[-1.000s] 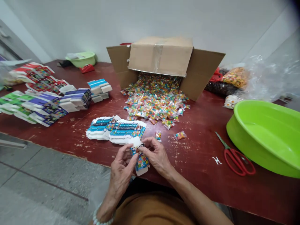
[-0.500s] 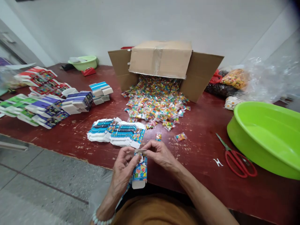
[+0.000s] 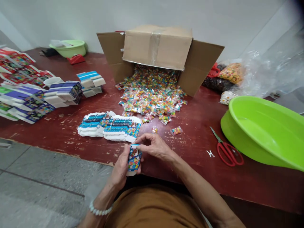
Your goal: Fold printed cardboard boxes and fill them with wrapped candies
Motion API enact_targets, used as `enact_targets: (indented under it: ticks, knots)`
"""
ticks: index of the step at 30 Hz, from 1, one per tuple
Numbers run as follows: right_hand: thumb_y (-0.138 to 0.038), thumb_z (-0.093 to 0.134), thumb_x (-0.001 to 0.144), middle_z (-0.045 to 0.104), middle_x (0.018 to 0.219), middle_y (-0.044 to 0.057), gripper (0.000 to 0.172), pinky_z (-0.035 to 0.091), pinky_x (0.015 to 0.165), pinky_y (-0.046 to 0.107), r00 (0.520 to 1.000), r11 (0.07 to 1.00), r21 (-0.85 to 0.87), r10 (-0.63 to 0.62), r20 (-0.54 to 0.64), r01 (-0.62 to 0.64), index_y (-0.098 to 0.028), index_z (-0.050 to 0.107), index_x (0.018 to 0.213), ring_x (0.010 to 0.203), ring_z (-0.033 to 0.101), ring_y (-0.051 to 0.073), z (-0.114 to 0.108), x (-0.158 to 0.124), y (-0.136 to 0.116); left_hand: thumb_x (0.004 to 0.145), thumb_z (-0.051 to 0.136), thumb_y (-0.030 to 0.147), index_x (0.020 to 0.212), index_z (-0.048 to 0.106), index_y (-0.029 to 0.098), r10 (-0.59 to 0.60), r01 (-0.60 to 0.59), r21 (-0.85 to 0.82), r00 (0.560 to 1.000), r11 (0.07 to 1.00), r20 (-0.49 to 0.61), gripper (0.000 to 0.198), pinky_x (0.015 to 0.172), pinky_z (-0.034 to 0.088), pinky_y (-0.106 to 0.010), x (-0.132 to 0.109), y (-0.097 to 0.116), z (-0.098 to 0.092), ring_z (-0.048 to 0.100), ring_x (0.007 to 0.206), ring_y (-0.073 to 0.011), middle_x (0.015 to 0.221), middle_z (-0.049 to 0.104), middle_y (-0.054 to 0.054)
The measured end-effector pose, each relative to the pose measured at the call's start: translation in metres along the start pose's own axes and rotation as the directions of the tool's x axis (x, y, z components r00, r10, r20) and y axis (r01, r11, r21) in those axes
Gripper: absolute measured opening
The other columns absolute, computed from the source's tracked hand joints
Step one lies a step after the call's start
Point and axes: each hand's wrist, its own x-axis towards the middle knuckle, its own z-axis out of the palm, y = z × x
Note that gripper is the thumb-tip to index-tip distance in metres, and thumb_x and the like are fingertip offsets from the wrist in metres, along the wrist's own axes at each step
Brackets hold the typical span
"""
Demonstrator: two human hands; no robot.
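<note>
Left hand [image 3: 123, 164] wraps the blue box [image 3: 134, 160], held by the near edge of the table [image 3: 194, 136]. Box's long axis points away from the body. Right hand [image 3: 152, 146] is nearer its far end: thumb and fingertips almost together there; cannot tell if they pinch. Flat boxes [image 3: 122, 128] just beyond the grip, leftward.

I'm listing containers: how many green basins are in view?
2: a bright green basin at the right, and a pale green basin at the back left.
</note>
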Motion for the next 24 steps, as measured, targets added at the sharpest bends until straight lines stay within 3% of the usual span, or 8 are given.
enact_targets:
  ticks: [6, 9, 11, 13, 16, 18, 21, 24]
  knots:
    - [-0.039, 0.085, 0.065, 0.074, 0.075, 0.002, 0.029, 0.051, 0.068, 0.027, 0.997, 0.999, 0.045, -0.027, -0.066, 0.030, -0.015, 0.073, 0.076, 0.068, 0.066, 0.014, -0.004, 0.002, -0.002, 0.077, 0.050, 0.083, 0.096, 0.071, 0.011, 0.022, -0.024, 0.148, 1.000, 0.989, 0.015, 0.077, 0.041, 0.042, -0.022, -0.001, 0.002, -0.006, 0.057, 0.039, -0.0127, 0.060, 0.068, -0.005]
    - [-0.038, 0.075, 0.078, 0.075, 0.091, 0.005, 0.022, 0.053, 0.073, 0.029, 0.992, 0.995, 0.009, -0.104, 0.068, 0.104, -0.016, 0.070, 0.076, 0.080, 0.069, 0.017, -0.004, -0.006, -0.005, 0.080, 0.052, 0.079, 0.120, 0.065, 0.013, 0.043, -0.045, 0.122, 0.999, 0.992, 0.017, 0.079, 0.040, 0.041, -0.022, 0.002, -0.003, -0.007, 0.056, 0.038, -0.0118, 0.066, 0.070, -0.004]
    - [-0.034, 0.065, 0.088, 0.073, 0.106, 0.006, 0.019, 0.054, 0.076, 0.031, 0.971, 0.977, -0.086, -0.181, 0.153, 0.196, -0.018, 0.069, 0.080, 0.086, 0.068, 0.017, -0.003, -0.012, -0.005, 0.084, 0.051, 0.076, 0.132, 0.057, 0.015, 0.041, -0.041, 0.089, 0.999, 0.995, 0.002, 0.078, 0.038, 0.041, -0.022, 0.005, -0.007, -0.005, 0.057, 0.037, -0.0124, 0.066, 0.069, -0.003]
    - [-0.027, 0.060, 0.092, 0.070, 0.113, 0.006, 0.013, 0.053, 0.081, 0.033, 0.954, 0.920, -0.263, -0.259, 0.152, 0.292, -0.020, 0.069, 0.087, 0.090, 0.067, 0.017, -0.002, -0.014, -0.003, 0.086, 0.051, 0.073, 0.139, 0.051, 0.018, 0.038, -0.037, 0.039, 0.999, 0.999, -0.010, 0.076, 0.037, 0.043, -0.022, 0.007, -0.010, -0.002, 0.057, 0.037, -0.0130, 0.066, 0.067, -0.001]
    - [-0.020, 0.059, 0.092, 0.068, 0.105, 0.005, 0.011, 0.051, 0.087, 0.034, 0.937, 0.806, -0.480, -0.325, 0.131, 0.347, -0.021, 0.070, 0.090, 0.095, 0.064, 0.017, -0.010, -0.007, 0.005, 0.086, 0.058, 0.065, 0.138, 0.046, 0.024, 0.018, -0.018, -0.080, 1.000, 0.997, 0.006, 0.067, 0.042, 0.049, -0.024, 0.005, -0.012, 0.006, 0.061, 0.043, -0.0144, 0.071, 0.067, 0.001]
    - [-0.018, 0.058, 0.092, 0.067, 0.100, 0.004, 0.013, 0.050, 0.089, 0.034, 0.941, 0.765, -0.559, -0.326, 0.090, 0.318, -0.021, 0.071, 0.092, 0.094, 0.064, 0.018, -0.023, 0.003, 0.010, 0.086, 0.067, 0.053, 0.130, 0.050, 0.025, -0.027, 0.034, -0.167, 0.999, 0.985, 0.042, 0.055, 0.055, 0.056, -0.027, -0.002, -0.014, 0.010, 0.068, 0.058, -0.0168, 0.083, 0.071, -0.001]
    - [-0.017, 0.062, 0.089, 0.065, 0.112, 0.010, 0.018, 0.046, 0.097, 0.039, 0.928, 0.675, -0.728, -0.336, -0.163, 0.117, -0.019, 0.069, 0.106, 0.106, 0.059, 0.023, -0.049, 0.018, 0.016, 0.083, 0.075, 0.039, 0.117, 0.059, 0.022, -0.149, 0.178, -0.237, 0.980, 0.955, 0.135, 0.042, 0.075, 0.059, -0.034, -0.018, -0.022, 0.005, 0.071, 0.082, -0.0207, 0.106, 0.072, -0.008]
    - [-0.021, 0.071, 0.082, 0.062, 0.118, 0.015, 0.022, 0.039, 0.102, 0.046, 0.885, 0.615, -0.784, -0.317, -0.341, -0.082, -0.016, 0.067, 0.103, 0.116, 0.053, 0.030, -0.070, 0.028, 0.021, 0.076, 0.082, 0.032, 0.105, 0.064, 0.019, -0.240, 0.278, -0.185, 0.950, 0.943, 0.202, 0.036, 0.075, 0.058, -0.035, -0.034, -0.033, -0.017, 0.067, 0.081, -0.0192, 0.102, 0.070, -0.008]
